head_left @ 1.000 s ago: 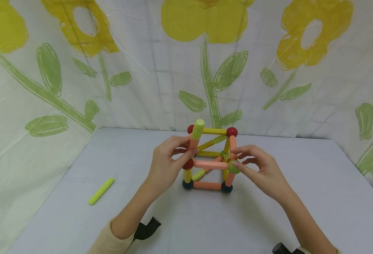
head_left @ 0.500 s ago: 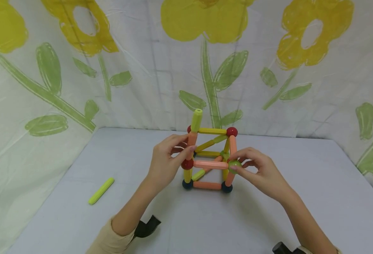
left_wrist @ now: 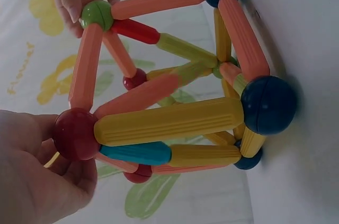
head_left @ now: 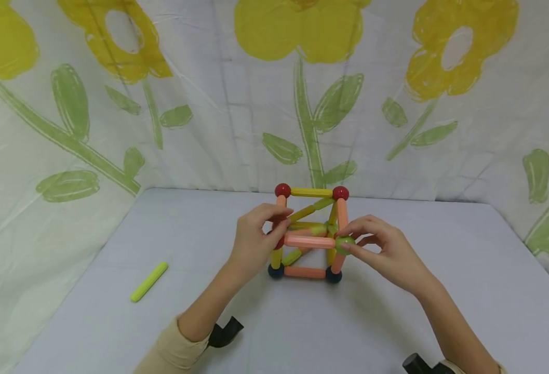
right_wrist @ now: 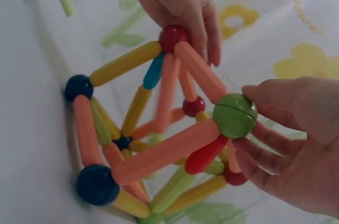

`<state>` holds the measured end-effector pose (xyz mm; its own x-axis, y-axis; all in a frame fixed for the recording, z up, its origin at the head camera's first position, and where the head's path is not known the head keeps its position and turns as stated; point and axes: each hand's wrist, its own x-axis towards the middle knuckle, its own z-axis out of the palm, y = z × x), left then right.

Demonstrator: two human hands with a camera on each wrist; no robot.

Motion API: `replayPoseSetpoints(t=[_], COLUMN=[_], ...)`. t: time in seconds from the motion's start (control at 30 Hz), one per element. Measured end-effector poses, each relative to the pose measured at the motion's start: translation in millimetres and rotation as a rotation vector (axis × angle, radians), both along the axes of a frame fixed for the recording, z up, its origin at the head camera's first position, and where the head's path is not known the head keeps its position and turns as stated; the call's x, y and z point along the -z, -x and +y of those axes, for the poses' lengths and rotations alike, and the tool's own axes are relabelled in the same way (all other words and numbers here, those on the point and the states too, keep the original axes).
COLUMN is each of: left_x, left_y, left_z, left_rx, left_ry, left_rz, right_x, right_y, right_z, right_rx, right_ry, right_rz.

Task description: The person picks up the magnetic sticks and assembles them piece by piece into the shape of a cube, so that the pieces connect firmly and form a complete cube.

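A cube-like frame of magnetic sticks and balls stands on the table, with salmon sticks (head_left: 309, 242) and yellow sticks (head_left: 311, 192) between red, blue and green balls. My left hand (head_left: 257, 236) holds the red ball (left_wrist: 77, 134) at the near upper left corner, thumb and fingers at its sides. From that ball a salmon stick (left_wrist: 140, 94) with a light green stick (left_wrist: 193, 73) at its end slants into the frame, slightly blurred. My right hand (head_left: 382, 254) pinches the green ball (right_wrist: 234, 116) at the near upper right corner. Dark blue balls (head_left: 333, 275) form the bottom near corners.
One loose yellow-green stick (head_left: 149, 281) lies on the white table (head_left: 199, 234) left of the frame. A cloth with painted flowers (head_left: 199, 104) hangs behind the table. A black camera mount (head_left: 226, 332) sits at the left wrist.
The salmon and light green stick pair, upright in my left hand before, now slants down inside the frame. My left hand has shifted slightly right; my right hand stays on the green ball.
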<state>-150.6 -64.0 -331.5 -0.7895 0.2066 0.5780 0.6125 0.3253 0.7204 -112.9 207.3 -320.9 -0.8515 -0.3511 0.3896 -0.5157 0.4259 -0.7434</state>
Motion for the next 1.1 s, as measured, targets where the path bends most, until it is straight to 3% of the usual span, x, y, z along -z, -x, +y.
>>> replayPoseSetpoints(t=[0.3,0.43,0.53,0.63,0.73,0.87,1.0,1.03,1.1], left_x=[-4.9,-10.9,-13.5,-9.6,5.5,39.4,72.3,80.8,85.6], left_y=[0.7,-15.4,-36.2,-54.9,-63.3,-63.9,-61.4,-60.4,-60.4], left_z=[-4.9,-7.5,-5.1,0.1,8.3,23.1,35.8,38.0,40.4], left_rx=[-0.080,-0.104,-0.051,0.086,0.218,0.313,0.366,0.379,0.393], left_ry=[0.062,0.086,0.110,0.177,0.323,0.510,0.616,0.646,0.681], left_rz=[0.035,0.071,0.056,-0.094,-0.324,-0.553,-0.594,-0.560,-0.529], right_x=[-1.4,-0.8,0.2,1.3,2.6,14.1,43.4,51.4,66.3], right_y=[1.0,0.4,0.3,1.3,6.1,20.3,36.3,39.2,44.3], right_z=[2.3,2.0,1.1,1.1,7.6,24.0,29.7,28.0,21.4], right_rx=[-0.006,-0.011,-0.018,-0.033,-0.059,-0.043,-0.007,-0.003,-0.003], right_ry=[0.015,0.030,0.039,0.042,0.066,0.122,0.068,0.031,-0.028], right_rz=[-0.011,-0.028,-0.036,-0.040,-0.106,-0.265,-0.322,-0.313,-0.301])
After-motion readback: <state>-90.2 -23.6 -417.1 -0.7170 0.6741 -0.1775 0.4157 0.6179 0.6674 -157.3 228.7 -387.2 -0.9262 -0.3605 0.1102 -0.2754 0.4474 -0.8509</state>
